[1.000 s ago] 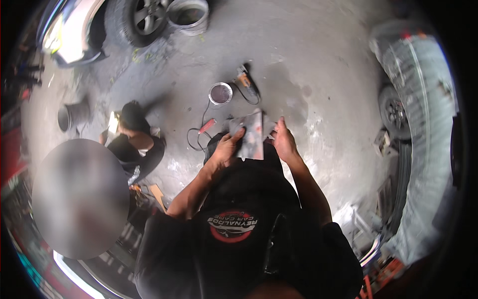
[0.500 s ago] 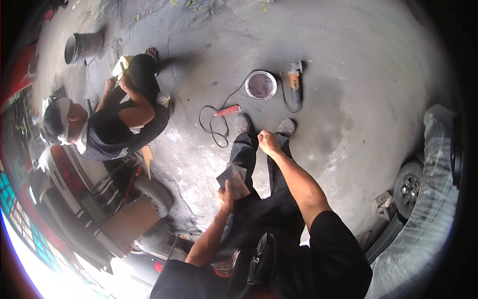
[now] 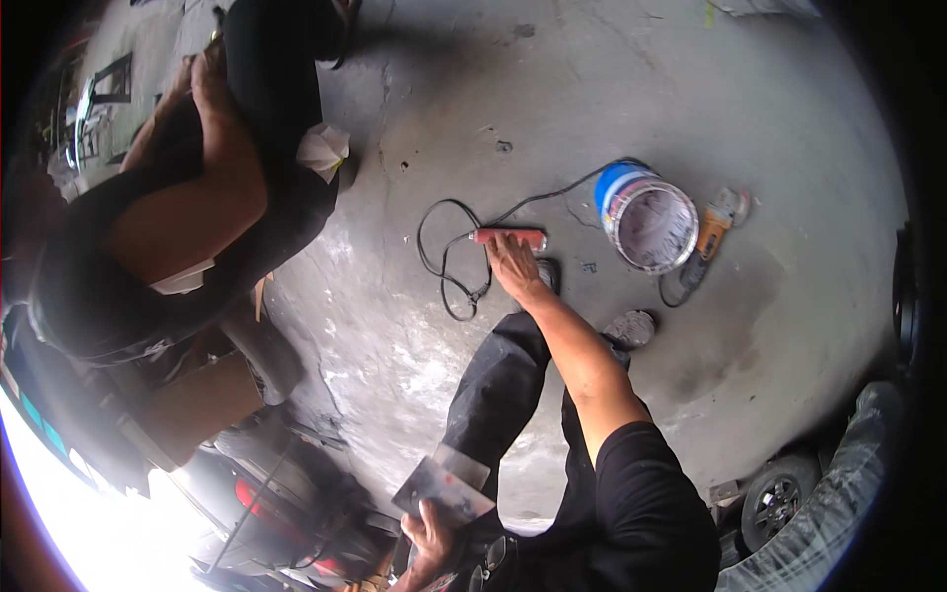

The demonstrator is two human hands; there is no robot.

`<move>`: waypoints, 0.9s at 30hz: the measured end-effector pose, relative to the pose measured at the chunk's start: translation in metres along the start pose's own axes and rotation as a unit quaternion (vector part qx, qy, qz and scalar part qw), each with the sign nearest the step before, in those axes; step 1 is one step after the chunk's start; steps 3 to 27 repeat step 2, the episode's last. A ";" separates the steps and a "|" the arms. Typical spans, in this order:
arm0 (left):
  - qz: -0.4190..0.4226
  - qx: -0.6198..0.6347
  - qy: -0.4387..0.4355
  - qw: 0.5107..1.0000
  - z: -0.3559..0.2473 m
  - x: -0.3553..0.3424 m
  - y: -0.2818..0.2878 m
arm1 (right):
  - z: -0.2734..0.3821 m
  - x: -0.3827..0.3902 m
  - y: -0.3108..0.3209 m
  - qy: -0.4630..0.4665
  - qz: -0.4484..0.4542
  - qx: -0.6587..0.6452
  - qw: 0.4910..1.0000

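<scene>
My right hand reaches down with fingers stretched out over the lower edge of a red oblong block, which looks like an extension socket on a black cord. Whether the fingertips touch it I cannot tell. Low in the view, my left hand grips two thin, flat rectangular plates, overlapping and smeared, with the thumb on top. To the right of the block stands a blue and white bucket holding greyish paste. An orange and black angle grinder lies beside it.
A person in dark clothes squats close by on the left, forearms crossing that side. Behind them are a sheet of cardboard and a motorcycle. A wheel and plastic sheeting line the lower right.
My right hand has gone from a closed pose between my knees down to the red block, fingers now extended. The view has shifted lower and leftward. My left hand still holds the plates.
</scene>
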State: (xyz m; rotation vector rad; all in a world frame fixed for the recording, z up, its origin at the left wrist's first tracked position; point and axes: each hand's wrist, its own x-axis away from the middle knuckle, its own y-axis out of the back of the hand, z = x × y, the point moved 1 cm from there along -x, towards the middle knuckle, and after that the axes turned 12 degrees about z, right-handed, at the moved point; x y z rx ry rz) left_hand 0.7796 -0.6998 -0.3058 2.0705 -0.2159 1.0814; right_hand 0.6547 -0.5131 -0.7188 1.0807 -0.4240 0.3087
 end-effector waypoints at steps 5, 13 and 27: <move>-0.044 0.187 -0.053 0.980 -0.023 -0.016 -0.017 | -0.002 -0.022 -0.021 -0.017 0.024 -0.024 0.999; -0.044 0.187 -0.053 0.980 -0.023 -0.016 -0.017 | -0.002 -0.022 -0.021 -0.017 0.024 -0.024 0.999; -0.044 0.187 -0.053 0.980 -0.023 -0.016 -0.017 | -0.002 -0.022 -0.021 -0.017 0.024 -0.024 0.999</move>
